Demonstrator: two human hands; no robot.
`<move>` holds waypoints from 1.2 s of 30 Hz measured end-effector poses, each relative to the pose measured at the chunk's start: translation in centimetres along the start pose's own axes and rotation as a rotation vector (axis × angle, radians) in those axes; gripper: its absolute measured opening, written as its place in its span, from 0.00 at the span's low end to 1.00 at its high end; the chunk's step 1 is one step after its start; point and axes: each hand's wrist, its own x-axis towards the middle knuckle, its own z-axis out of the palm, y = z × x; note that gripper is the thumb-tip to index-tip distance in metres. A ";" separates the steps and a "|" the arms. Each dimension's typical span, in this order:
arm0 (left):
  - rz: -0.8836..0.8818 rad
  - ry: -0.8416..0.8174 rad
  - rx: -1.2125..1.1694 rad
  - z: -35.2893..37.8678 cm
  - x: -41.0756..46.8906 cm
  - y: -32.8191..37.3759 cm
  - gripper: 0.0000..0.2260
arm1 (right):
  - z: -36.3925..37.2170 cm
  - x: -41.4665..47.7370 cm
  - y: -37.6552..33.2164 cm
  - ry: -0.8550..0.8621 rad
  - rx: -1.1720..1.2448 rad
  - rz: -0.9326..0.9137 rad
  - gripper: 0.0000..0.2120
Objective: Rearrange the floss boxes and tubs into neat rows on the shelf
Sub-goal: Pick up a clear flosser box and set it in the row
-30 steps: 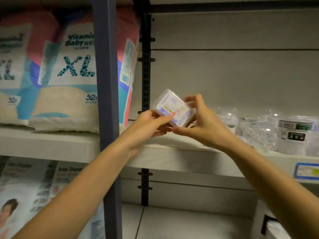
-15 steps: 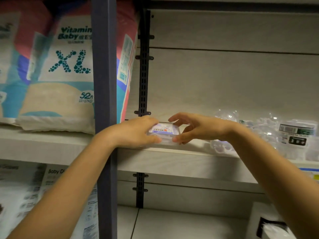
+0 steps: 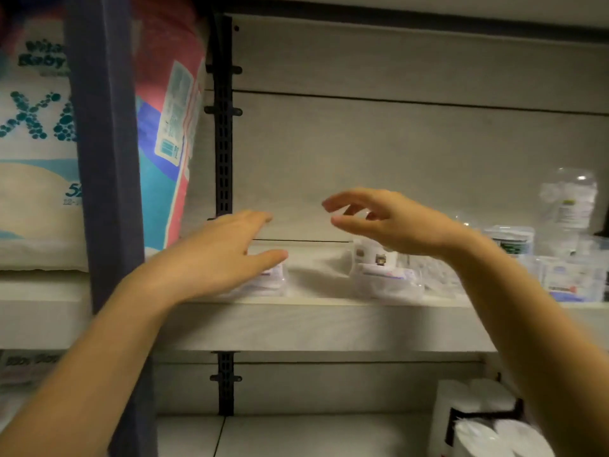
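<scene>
- One second earlier both hands had held the floss box (image 3: 272, 280) in the air; half a second earlier they were lowering it onto the shelf (image 3: 313, 324).
- The box now lay flat on the shelf, near its front edge and partly under the palm of the left hand (image 3: 217, 258).
- The left hand was wide, with fingers straight and spread, gripping nothing. Whether it touched the box could not be resolved.
- The right hand (image 3: 395, 225) had lifted clear and hung above the items to the right of the box, fingers loosely bent and empty.
- Judgement: this box is placed and starts a row at the left end. A reach for the next item seems likely.
- Count below the right hand: one second flat box (image 3: 385, 278), with one small tub (image 3: 372, 257) just behind it.
- Count further right of the right hand: one dark-labelled tub (image 3: 510, 240), one further box (image 3: 566, 278) and one tall clear container (image 3: 568, 206).
- The clear packs between these were too blurred to count.
- Left of the left hand stood one nappy pack (image 3: 164, 143).
</scene>
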 end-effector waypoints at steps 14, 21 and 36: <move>-0.015 -0.323 -0.356 4.4 6.0 7.0 0.27 | -1.9 -6.6 5.4 0.006 -0.651 -0.038 0.27; -0.045 -0.293 -0.398 4.9 6.1 7.6 0.27 | -1.2 -6.9 5.9 0.020 -0.524 -0.099 0.25; 0.245 0.589 -0.282 5.6 0.0 8.9 0.29 | -0.3 -9.1 7.4 0.521 -0.228 -0.425 0.19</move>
